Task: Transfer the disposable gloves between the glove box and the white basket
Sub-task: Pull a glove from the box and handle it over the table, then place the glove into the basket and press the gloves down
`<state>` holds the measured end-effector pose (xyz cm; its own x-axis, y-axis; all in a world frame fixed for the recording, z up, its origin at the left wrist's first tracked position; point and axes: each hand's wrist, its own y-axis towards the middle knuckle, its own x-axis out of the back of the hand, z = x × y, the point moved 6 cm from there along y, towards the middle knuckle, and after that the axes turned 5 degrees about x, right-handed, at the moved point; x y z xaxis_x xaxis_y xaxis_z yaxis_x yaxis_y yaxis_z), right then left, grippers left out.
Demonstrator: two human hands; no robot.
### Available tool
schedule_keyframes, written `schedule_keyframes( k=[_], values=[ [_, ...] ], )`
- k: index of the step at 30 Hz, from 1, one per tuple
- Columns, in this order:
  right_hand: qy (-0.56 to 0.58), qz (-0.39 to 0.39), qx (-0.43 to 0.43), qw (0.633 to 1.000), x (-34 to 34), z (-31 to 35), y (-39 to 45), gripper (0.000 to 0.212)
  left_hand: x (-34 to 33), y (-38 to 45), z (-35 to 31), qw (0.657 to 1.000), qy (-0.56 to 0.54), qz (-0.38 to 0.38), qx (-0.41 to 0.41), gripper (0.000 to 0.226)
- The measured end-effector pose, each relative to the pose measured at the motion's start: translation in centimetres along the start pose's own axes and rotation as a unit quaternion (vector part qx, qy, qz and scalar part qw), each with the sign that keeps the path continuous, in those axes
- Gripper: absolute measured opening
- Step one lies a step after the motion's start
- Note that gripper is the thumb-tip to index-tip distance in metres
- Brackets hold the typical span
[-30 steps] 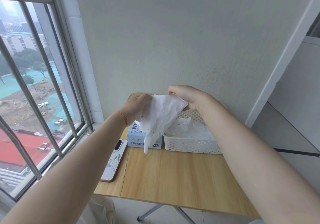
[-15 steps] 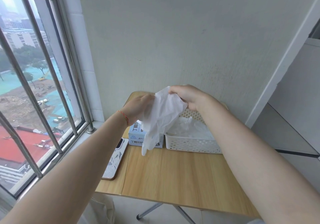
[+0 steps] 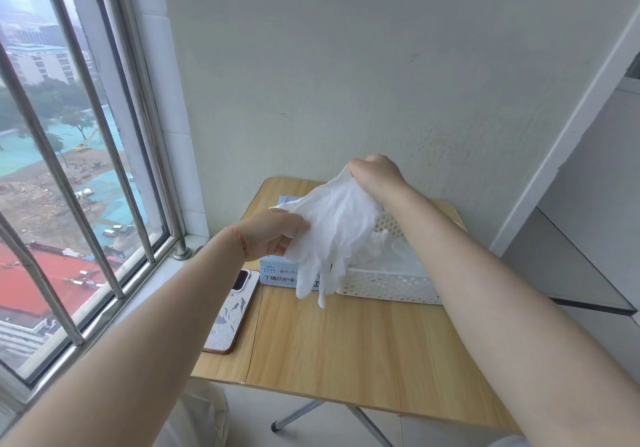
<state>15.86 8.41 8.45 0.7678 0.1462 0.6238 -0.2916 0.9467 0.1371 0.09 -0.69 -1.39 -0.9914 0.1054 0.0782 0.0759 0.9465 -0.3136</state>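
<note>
— Where's the glove (image 3: 332, 225)?
— We hold it in the air over the box (image 3: 277, 271) and basket (image 3: 391, 287) at the table's (image 3: 346, 342) far edge.
— Our grip?
— Right hand (image 3: 375, 174) pinches its top; left hand (image 3: 273, 235) clutches its side. A phone (image 3: 232, 311) lies near the left edge.

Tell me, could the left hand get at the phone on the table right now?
Probably not at once: the left hand is gripping the white glove. The phone lies uncovered just below that forearm, so once the glove is let go the way looks free.

Right hand (image 3: 377, 178) lifted glove (image 3: 332, 228) higher; left hand (image 3: 273, 235) dropped lower.
</note>
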Motion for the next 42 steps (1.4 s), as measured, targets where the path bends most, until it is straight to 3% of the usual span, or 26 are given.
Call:
schedule_keyframes(
  k=[5,8,10,17,21,25,30,32,35,38,39,42],
  values=[
    [0.023,0.03,-0.07,0.997,-0.1,-1.9,0.4,0.019,2.0,0.3,-1.6,0.993,0.028,-0.113,-0.01,0.013],
    [0.014,0.035,-0.111,0.993,1.3,-4.4,-0.1,0.023,1.2,1.5,-3.5,0.982,0.166,-0.089,0.016,0.025],
    [0.008,0.038,-0.14,0.989,2.2,-6.8,-0.7,0.023,-0.4,2.9,-4.1,0.954,0.287,-0.078,0.045,0.036],
    [0.021,0.024,-0.22,0.975,4.9,-14.9,-1.7,0.019,-7.1,9.2,-5.2,0.889,0.451,-0.052,0.061,0.014],
    [0.019,0.0,-0.227,0.974,6.0,-17.6,-1.7,0.022,-9.4,12.2,-5.5,0.85,0.521,-0.07,0.031,0.011],
    [-0.026,-0.022,-0.216,0.976,6.4,-19.6,-1.4,0.045,-11.8,13.7,-5.2,0.833,0.548,-0.081,0.004,0.013],
    [-0.143,-0.017,-0.149,0.978,5.7,-20.3,-1.4,0.052,-12.8,14.0,-4.2,0.784,0.609,-0.117,-0.017,0.035],
    [-0.177,-0.016,-0.124,0.976,5.4,-20.3,-1.2,0.047,-12.4,13.7,-4.3,0.788,0.595,-0.15,-0.055,0.037],
    [-0.22,-0.01,-0.102,0.97,5.1,-20.4,-0.8,0.045,-12.7,13.1,-5.3,0.749,0.617,-0.193,-0.145,0.032],
    [-0.259,-0.004,-0.092,0.961,5.1,-20.3,-0.7,0.056,-14.4,12.3,-5.1,0.77,0.612,-0.119,-0.136,0.021],
    [-0.277,-0.005,-0.085,0.957,5.1,-20.2,-0.8,0.056,-14.9,12.3,-4.3,0.778,0.616,-0.076,-0.097,0.023],
    [-0.322,-0.007,-0.064,0.944,5.3,-19.7,-0.8,0.049,-14.9,11.9,-2.2,0.754,0.655,0.018,0.035,0.04]
  ],
)
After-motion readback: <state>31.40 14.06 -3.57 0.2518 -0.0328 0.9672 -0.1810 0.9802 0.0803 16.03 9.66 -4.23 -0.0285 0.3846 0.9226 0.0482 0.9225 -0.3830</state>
